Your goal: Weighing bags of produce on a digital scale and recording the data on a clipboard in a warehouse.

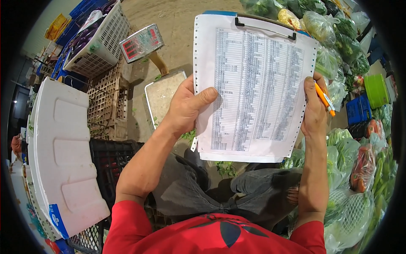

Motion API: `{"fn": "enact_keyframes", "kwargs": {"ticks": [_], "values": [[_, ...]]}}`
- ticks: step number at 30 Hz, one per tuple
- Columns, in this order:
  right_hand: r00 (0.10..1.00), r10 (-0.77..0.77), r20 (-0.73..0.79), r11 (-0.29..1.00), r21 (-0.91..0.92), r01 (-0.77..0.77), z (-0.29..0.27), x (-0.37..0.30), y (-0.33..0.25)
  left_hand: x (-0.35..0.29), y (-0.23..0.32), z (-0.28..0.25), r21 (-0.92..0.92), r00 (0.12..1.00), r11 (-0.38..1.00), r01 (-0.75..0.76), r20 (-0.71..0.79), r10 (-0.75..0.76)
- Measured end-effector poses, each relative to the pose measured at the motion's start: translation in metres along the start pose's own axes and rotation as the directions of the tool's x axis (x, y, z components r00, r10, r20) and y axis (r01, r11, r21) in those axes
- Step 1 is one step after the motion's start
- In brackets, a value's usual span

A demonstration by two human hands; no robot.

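A clipboard (220, 14) with a dark clip at its top carries printed table sheets (258, 97) with punched side edges. My left hand (189, 105) grips its left side, thumb lying over the paper and fingers behind. At the right edge my right hand (314, 108) holds the same clipboard, its thumb on the paper's margin. An orange pen (325, 100) sticks out from between the fingers of that hand, pointing down and right. The board is held up in front of my lap, and its back is hidden.
To the left stand a white foam box lid (72, 156), a black crate (112, 158) and a white crate (99, 46) of eggplants. A platform scale (141, 42) stands ahead. Bagged vegetables (323, 25) line the right side, near a green tub (376, 91) and blue basket (358, 109).
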State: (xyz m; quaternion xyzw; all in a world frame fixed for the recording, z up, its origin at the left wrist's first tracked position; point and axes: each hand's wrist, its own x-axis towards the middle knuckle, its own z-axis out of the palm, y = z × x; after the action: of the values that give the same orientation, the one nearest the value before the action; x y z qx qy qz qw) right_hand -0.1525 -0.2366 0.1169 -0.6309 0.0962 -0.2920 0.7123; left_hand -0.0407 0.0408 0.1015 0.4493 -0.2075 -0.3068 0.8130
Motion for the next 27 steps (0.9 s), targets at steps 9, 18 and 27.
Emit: {"fn": "enact_keyframes", "kwargs": {"ticks": [9,18,27], "values": [[1.0,-0.013,-0.017,0.998,0.056,0.014,0.0,0.0,0.002,0.001,0.0,-0.002,0.027,1.0,1.0,0.014,-0.014,-0.013],[1.0,0.004,0.025,0.997,0.08,-0.005,-0.007,0.001,0.004,-0.001,0.001,-0.004,0.012,0.998,0.998,0.061,-0.004,-0.061],[1.0,0.002,0.029,0.995,0.097,-0.005,-0.012,0.004,0.006,-0.001,0.0,-0.004,0.021,0.998,0.998,0.066,0.014,-0.067]]}}
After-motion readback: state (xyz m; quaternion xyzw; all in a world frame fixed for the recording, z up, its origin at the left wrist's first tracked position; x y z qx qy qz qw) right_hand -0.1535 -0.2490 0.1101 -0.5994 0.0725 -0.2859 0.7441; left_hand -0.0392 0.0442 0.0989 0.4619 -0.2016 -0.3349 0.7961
